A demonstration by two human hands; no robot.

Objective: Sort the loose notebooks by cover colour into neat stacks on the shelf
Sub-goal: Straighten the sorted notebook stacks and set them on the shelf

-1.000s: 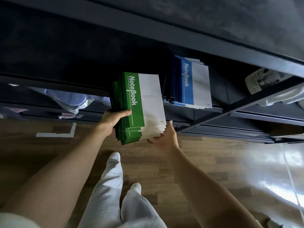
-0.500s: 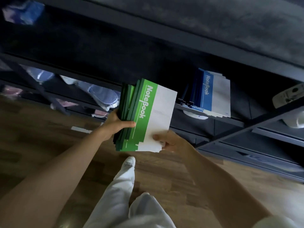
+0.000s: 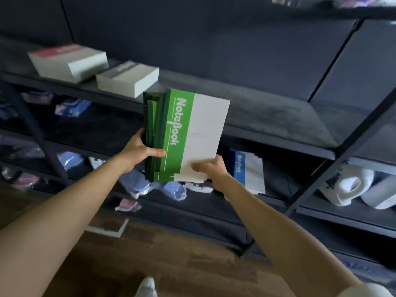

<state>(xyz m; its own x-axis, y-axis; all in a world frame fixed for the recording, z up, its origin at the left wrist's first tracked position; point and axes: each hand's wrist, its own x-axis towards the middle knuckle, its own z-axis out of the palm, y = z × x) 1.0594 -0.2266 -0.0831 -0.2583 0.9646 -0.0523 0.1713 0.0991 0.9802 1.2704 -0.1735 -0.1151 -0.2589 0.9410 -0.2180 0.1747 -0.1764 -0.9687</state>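
A stack of green-and-white notebooks (image 3: 192, 133) is held in the air in front of the dark shelf unit. My left hand (image 3: 139, 152) grips its green spine side, thumb on the top cover. My right hand (image 3: 211, 170) grips the lower right corner. The upper shelf board (image 3: 267, 118) carries a stack of red notebooks (image 3: 68, 61) at the left and a stack of grey notebooks (image 3: 128, 79) beside it. A stack of blue notebooks (image 3: 248, 170) lies on the lower shelf, partly hidden by my right hand.
Bagged blue and pink items (image 3: 70, 107) fill the lower shelves at left. White rolls (image 3: 351, 185) lie on the shelf at right. A dark upright post (image 3: 342, 155) divides the unit. Below is wood floor with white tape (image 3: 111, 230).
Both hands have lifted the green stack from the lower shelf level up to the front of the upper shelf. The view has tilted up, showing the red and grey stacks.
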